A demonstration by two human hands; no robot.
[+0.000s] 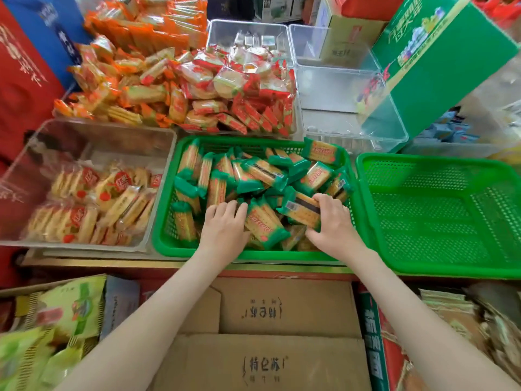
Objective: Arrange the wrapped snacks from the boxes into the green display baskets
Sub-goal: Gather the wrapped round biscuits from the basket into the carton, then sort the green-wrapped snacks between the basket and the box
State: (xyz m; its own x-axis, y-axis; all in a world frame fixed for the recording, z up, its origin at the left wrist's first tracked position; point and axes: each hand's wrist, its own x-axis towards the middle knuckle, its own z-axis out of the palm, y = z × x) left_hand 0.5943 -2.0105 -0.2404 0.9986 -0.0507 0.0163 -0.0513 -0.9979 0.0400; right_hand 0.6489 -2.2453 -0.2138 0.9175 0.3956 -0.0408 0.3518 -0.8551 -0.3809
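A green display basket in the middle holds a loose heap of green-wrapped cracker packs. My left hand lies inside it, fingers spread flat over the packs near the front. My right hand grips one green-wrapped pack at the basket's front right, thumb and fingers curled round it. A second green basket to the right holds nothing. A green carton leans tilted at the upper right.
A clear bin of red-labelled snacks stands left of the basket. Orange and red wrapped snacks are piled behind. Two clear tubs sit at the back right. A brown cardboard box lies below the counter edge, under my forearms.
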